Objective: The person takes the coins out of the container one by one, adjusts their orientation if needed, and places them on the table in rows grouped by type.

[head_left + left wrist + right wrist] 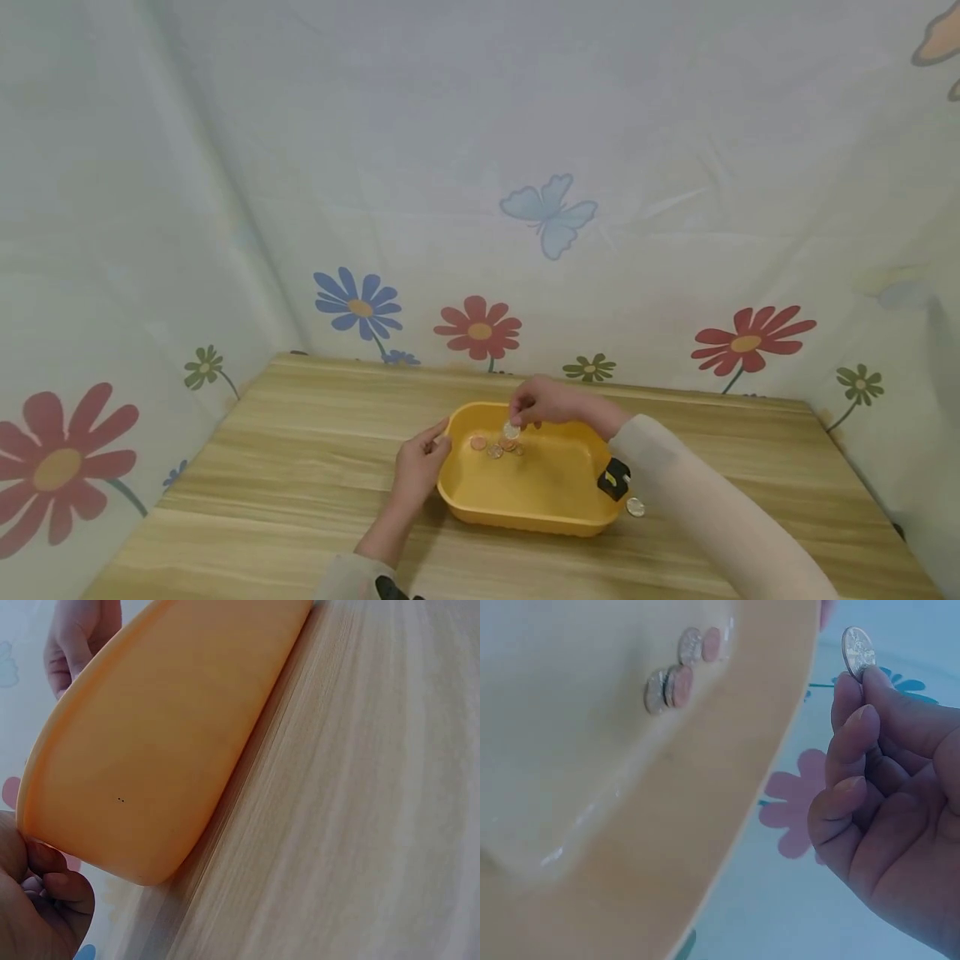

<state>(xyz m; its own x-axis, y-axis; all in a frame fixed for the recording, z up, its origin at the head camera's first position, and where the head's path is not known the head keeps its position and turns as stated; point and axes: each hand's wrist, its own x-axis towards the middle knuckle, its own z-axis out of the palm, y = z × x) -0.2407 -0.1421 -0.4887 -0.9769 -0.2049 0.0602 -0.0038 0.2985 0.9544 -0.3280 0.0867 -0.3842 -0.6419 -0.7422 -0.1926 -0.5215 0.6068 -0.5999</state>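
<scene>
A yellow plastic basin (543,492) stands on the wooden table. My left hand (420,467) grips its left rim between thumb and curled fingers, seen close up in the left wrist view. Above the inside of the basin, my right hand (546,402) pinches a silver coin (859,651) between thumb and forefinger, its other fingers curled. Several coins lie on the basin floor towards the far left, among them a copper coin (478,443) and a silver coin (495,452). Some of them overlap.
Another silver coin (635,507) lies on the table (300,467), just outside the basin's right end. A black device (615,479) sits by the right sleeve. Behind the table hangs a pale cloth (420,167) printed with flowers and a butterfly.
</scene>
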